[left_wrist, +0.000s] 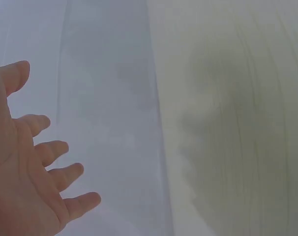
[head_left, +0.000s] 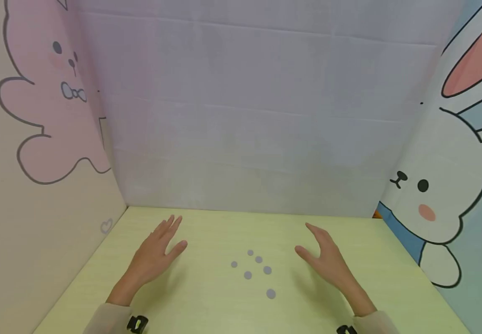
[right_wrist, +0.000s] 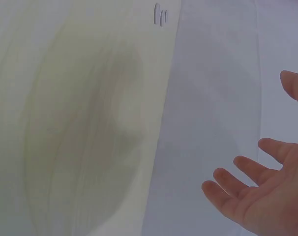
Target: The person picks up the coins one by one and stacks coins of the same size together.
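Pink animal print (head_left: pixel 63 125): 10 o'clock from the six grey discs (head_left: pixel 247 275). Left hand (head_left: pixel 151 253): 9 o'clock from the discs, raised above the yellow table (head_left: pixel 212 306); fingers extended, thumb spread, nothing held. Discs: on the table between the hands, spaced apart; one lies at 5 o'clock from the rest. Right hand (head_left: pixel 328 260): 3 o'clock, raised; fingers relaxed, thumb spread, nothing held. White rabbit print (head_left: pixel 449 185): 2 o'clock.

Pale yellow bench (head_left: pixel 207 311); grey discs (head_left: pixel 270 293); pink cartoon animal (head_left: pixel 63 125) upper left; black-outlined white rabbit (head_left: pixel 453 162) at right.
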A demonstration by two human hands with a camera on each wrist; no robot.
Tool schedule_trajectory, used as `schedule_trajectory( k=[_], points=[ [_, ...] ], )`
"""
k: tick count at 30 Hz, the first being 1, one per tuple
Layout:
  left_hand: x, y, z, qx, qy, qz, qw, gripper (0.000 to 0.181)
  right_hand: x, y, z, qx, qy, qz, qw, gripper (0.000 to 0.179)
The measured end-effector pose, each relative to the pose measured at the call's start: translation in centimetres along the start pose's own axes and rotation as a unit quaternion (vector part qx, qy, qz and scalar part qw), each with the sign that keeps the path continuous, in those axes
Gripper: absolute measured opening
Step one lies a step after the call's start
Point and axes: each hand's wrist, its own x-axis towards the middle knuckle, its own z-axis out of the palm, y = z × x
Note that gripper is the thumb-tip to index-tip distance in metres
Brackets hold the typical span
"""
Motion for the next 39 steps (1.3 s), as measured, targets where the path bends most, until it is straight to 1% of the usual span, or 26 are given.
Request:
schedule_trajectory(
  k=[7, 14, 19, 25, 30, 36, 39],
  points=[
    [0.5, 0.6, 0.5, -0.024, -0.021, -0.006, 0.9995, 0.072, 0.3, -0.5, 1.4, 0.015, 0.003, -0.017, 0.9997, 0.072],
    [0.9, 1.0, 1.3, -0.059, -0.016, 0.009, 0.9981, 0.071, 0.9, -1.4, 2.7, 0.039, -0.009, -0.039, 0.9984, 0.068],
    [1.2, 1.1, 2.1, -0.075, -0.025, 0.016, 0.9967, 0.068, 1.1, -2.0, 3.5, 0.046, -0.026, -0.045, 0.9976, 0.067],
    [1.5, 1.3, 2.7, -0.075, -0.047, 0.020, 0.9959, 0.066, 1.3, -2.4, 4.3, 0.048, -0.053, -0.045, 0.9964, 0.064],
    [1.8, 1.4, 3.3, -0.066, -0.052, 0.032, 0.9959, 0.060, 1.6, -2.5, 5.0, 0.049, -0.074, -0.049, 0.9949, 0.060],
    [2.4, 1.5, 4.0, -0.072, -0.052, 0.051, 0.9947, 0.052, 1.9, -2.3, 6.1, 0.038, -0.078, -0.084, 0.9927, 0.045],
    [2.5, 1.6, 4.4, -0.080, -0.060, 0.053, 0.9936, 0.049, 2.1, -2.5, 6.5, 0.037, -0.077, -0.098, 0.9916, 0.039]
  ],
)
